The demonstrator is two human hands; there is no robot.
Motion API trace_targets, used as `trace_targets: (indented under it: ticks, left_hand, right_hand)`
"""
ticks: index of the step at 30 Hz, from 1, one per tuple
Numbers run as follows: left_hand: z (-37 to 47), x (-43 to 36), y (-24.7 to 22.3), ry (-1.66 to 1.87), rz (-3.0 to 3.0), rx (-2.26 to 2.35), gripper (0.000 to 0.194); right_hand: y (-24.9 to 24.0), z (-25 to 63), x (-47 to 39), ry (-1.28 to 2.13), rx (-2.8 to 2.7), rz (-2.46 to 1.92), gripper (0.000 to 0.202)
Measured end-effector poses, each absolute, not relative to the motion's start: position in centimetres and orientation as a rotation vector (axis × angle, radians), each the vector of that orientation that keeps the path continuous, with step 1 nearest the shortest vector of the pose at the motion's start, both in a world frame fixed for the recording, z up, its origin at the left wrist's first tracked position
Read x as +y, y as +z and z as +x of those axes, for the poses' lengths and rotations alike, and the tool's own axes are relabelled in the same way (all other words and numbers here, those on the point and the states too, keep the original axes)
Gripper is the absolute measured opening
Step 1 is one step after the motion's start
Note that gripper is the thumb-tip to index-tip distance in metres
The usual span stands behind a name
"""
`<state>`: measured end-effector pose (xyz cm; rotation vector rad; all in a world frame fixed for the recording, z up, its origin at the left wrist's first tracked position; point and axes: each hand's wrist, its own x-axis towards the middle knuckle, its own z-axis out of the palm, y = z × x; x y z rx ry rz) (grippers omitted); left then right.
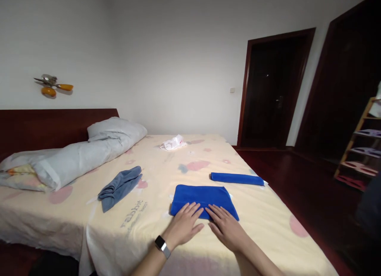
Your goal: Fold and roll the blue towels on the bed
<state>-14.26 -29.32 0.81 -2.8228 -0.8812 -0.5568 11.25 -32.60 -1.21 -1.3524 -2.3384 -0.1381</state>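
A bright blue towel (pixel 204 194), folded into a flat rectangle, lies on the bed near its front edge. My left hand (pixel 185 223) rests flat on the towel's near left part, fingers stretched out; a watch is on that wrist. Beside it, my right hand (pixel 224 224) lies with spread fingers on the near right part. Neither hand grips the cloth. Beyond the towel to the right is a second blue towel (pixel 238 179), folded into a long narrow strip. A crumpled grey-blue cloth (pixel 120 186) lies to the left.
The bed (pixel 262 228) has a cream patterned sheet. A rolled grey quilt (pixel 80 161) lies along the headboard (pixel 53 125). Toward the far side sits a white plastic bag (pixel 174 142). A slipper rack (pixel 358 149) stands at the right, near a dark door (pixel 274 93).
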Motion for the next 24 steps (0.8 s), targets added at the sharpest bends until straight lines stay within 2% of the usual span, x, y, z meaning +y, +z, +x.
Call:
trace_targets:
  ticks: [8,15,20,24]
  left_hand:
    - [-20.3,-26.2,0.3,-0.450,-2.962,-1.057,0.061]
    - [-20.2,-25.1,1.7,-0.395,-3.067,-1.203,0.061]
    - [-19.9,-24.5,2.2,-0.421,-3.103,-1.241,0.057]
    - [-20.4,-23.7,2.2,-0.539,-3.153,-1.312,0.054]
  right_hand:
    - [-1.4,17.2,-32.6,0.152,-2.266,-1.620,0.064]
    - [0.7,17.5,-31.4,0.195,-2.310,-1.701,0.064]
    - [0.4,18.8,-30.7,0.329,-2.216,-1.676,0.060]
    - [-0.3,19.8,-30.8,0.566,-2.070,-1.589,0.046]
